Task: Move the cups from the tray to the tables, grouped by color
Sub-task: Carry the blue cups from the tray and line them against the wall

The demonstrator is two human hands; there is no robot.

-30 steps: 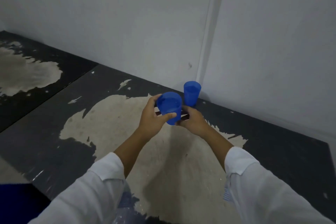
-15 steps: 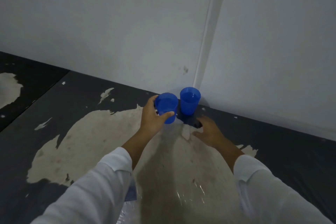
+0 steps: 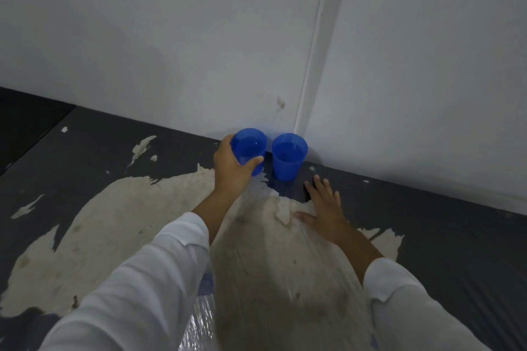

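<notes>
Gripping a translucent blue plastic cup [image 3: 251,148] from its near left side, the left hand [image 3: 231,172] curls its thumb across the front wall, with the fingers wrapped round the far side. The cup is upright, mouth up, its long axis vertical. Just right of the grip, across a narrow gap, a second blue plastic cup [image 3: 289,158] stands on the dark tabletop with worn pale patches [image 3: 114,151]. The white wall [image 3: 171,37] rises close beyond both cups. Whether the held cup's base already rests on the surface I cannot tell.

Right of the grip and nearer the person, the right hand [image 3: 325,208] lies flat on the table, fingers spread, holding nothing.

The step looks like setting this cup beside its colour match. The gap to the right decides it. I judge the cup should settle straight down, with the left hand letting go toward the person, away from the neighbour.
</notes>
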